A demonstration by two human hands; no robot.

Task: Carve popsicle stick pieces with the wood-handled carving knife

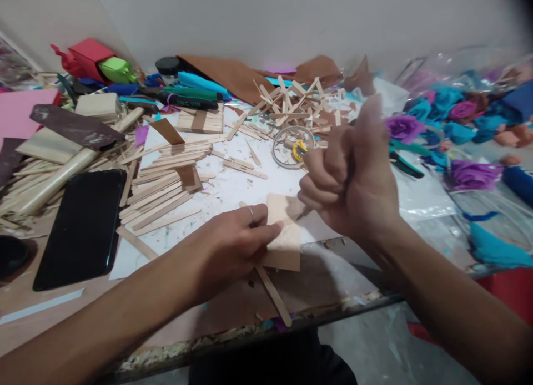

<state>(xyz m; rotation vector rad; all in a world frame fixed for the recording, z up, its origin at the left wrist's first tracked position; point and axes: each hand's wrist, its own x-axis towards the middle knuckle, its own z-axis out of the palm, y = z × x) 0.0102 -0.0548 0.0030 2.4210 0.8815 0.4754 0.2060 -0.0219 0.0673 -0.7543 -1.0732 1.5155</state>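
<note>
My left hand (245, 235), with a ring on one finger, is closed over a craft stick (272, 296) and presses it on a small pale wooden block (287, 252) near the table's front edge. The stick slants out below the hand across the edge of the block. My right hand (350, 174) is curled into a fist just right of the block, thumb pointing up. From under the fist a thin grey pointed tip (306, 212) reaches toward the block, blade-like and blurred. The rest of that tool is hidden in my fingers.
Bundled craft sticks (162, 191) lie on white paper left of centre, beside a black phone (79, 229). A tape roll (292, 146) and a pile of cut stick pieces (291, 102) stand behind. Purple and blue paper flowers (474, 174) crowd the right.
</note>
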